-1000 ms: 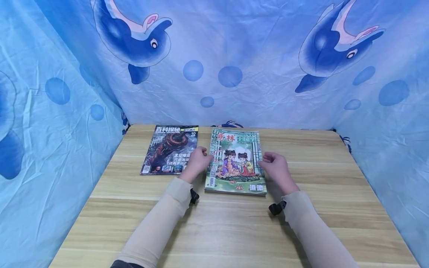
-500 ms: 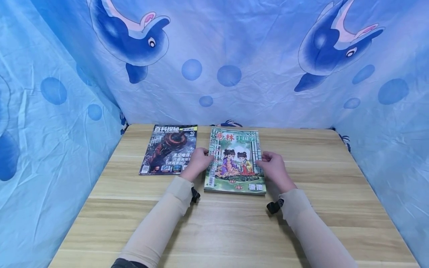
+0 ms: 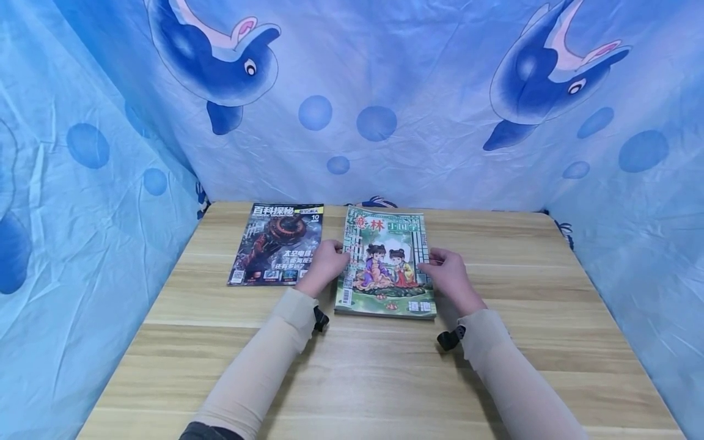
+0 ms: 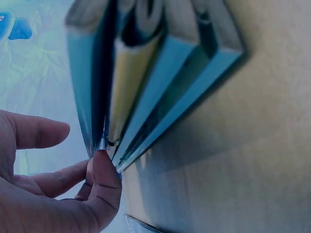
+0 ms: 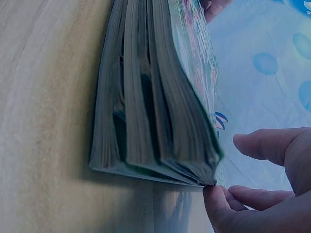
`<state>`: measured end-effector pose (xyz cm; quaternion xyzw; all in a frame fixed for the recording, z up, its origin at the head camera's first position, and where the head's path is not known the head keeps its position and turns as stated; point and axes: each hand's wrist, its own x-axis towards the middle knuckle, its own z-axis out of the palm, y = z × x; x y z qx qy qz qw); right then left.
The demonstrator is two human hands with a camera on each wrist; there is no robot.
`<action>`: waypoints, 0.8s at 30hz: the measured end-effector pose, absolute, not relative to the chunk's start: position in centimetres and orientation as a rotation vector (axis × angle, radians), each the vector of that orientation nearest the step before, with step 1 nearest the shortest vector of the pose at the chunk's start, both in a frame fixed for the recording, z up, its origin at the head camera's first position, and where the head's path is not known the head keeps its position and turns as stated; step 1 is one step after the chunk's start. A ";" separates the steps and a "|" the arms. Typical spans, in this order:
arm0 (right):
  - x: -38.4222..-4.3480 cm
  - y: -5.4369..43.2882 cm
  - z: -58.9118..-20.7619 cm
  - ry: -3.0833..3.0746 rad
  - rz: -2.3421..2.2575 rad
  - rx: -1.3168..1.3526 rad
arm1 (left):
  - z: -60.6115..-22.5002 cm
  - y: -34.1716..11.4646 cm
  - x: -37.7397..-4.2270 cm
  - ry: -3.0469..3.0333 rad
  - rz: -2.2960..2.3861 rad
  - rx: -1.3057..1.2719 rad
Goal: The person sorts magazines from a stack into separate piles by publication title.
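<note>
A stack of several magazines (image 3: 387,299) lies flat on the wooden table, its green top cover printed with two cartoon figures. At its left side is my left hand (image 3: 328,263); in the left wrist view a fingertip (image 4: 104,170) touches the spines, while another finger stretches out free of them. Across from it, my right hand (image 3: 450,275) meets the right side, and in the right wrist view one fingertip (image 5: 216,196) presses a corner of the page edges. Neither hand wraps around the stack. Gaps show between the magazines there.
A dark magazine (image 3: 275,247) lies alone to the left, partly behind my left hand. Blue dolphin-print cloth (image 3: 352,91) hangs behind and on both sides of the table (image 3: 363,379). Small black cameras sit at both wrists.
Both hands have moved slightly inward against the sides of the stack. The stack itself stays in nearly the same place, and the dark magazine has not moved.
</note>
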<state>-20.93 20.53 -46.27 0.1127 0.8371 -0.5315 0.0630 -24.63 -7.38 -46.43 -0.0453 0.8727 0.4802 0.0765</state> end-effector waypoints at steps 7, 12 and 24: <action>-20.8 20.7 -46.4 2.532 -1.610 0.341 | -46.2 -7.4 -24.5 2.613 1.441 -0.112; -20.7 20.9 -46.6 2.534 -1.630 0.317 | -45.8 -7.4 -24.1 2.473 1.579 -0.116; -20.5 21.0 -46.5 2.516 -1.659 0.273 | -45.8 -7.7 -23.8 2.203 1.732 -0.113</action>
